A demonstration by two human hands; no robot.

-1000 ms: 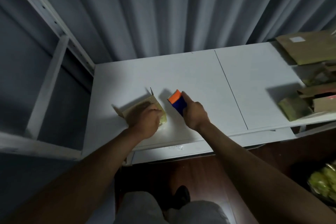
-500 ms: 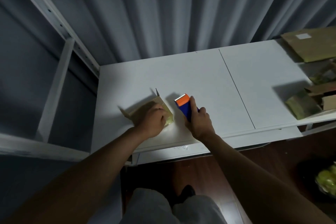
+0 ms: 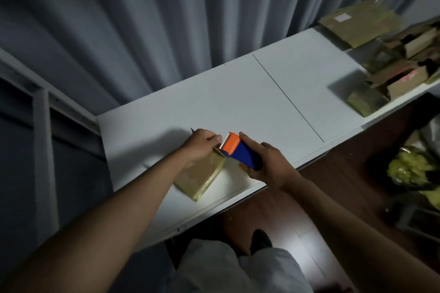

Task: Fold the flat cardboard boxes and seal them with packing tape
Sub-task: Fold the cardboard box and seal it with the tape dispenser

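Note:
A small brown cardboard box (image 3: 201, 175) lies on the white table (image 3: 238, 102) near its front edge. My left hand (image 3: 201, 144) grips the box's far end, fingers curled over the top edge. My right hand (image 3: 266, 164) holds a blue tape dispenser with an orange head (image 3: 238, 150). The dispenser's toothed orange end sits right at the box's upper far corner, beside my left fingertips. Whether tape is on the box is too dim to tell.
A heap of flat and folded cardboard boxes (image 3: 392, 59) fills the table's right end. A grey curtain (image 3: 166, 19) hangs behind. A white shelf frame (image 3: 42, 126) stands at the left. Below right, a dark bag with yellow-green contents (image 3: 409, 169) sits on the wood floor.
The dispenser has moved left from the table beside the box onto the box's far corner. My left hand has shifted from the box's top to its far edge. The view has tilted.

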